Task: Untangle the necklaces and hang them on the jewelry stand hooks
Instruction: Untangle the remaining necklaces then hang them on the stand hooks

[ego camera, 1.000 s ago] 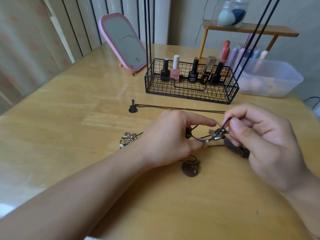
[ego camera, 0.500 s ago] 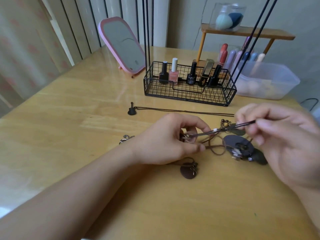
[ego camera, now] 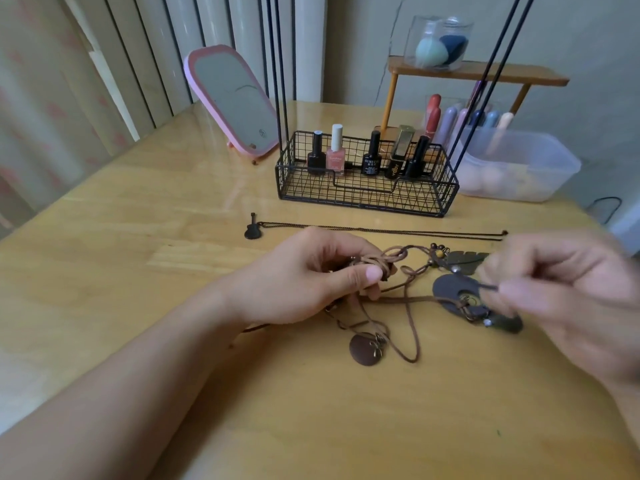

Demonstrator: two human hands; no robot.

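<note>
The wooden table [ego camera: 173,237] bears the tangled necklaces [ego camera: 412,299], which lie between both hands. The left hand [ego camera: 311,282], forearm extended across the table, pinches a knot of brown cord [ego camera: 377,263] between thumb and curled fingers. The right hand [ego camera: 561,289], blurred, pinches a dark cord end [ego camera: 488,287].

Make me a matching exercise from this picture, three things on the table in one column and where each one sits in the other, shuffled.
Things:
1. guitar pendant
2. pink nail polish
3. makeup sponges

Places:
A. inside the black wire basket
B. in a clear case on the wooden shelf
C. flat on the table, at the end of a thin chain

Pairs: 1-C, 2-A, 3-B
</note>
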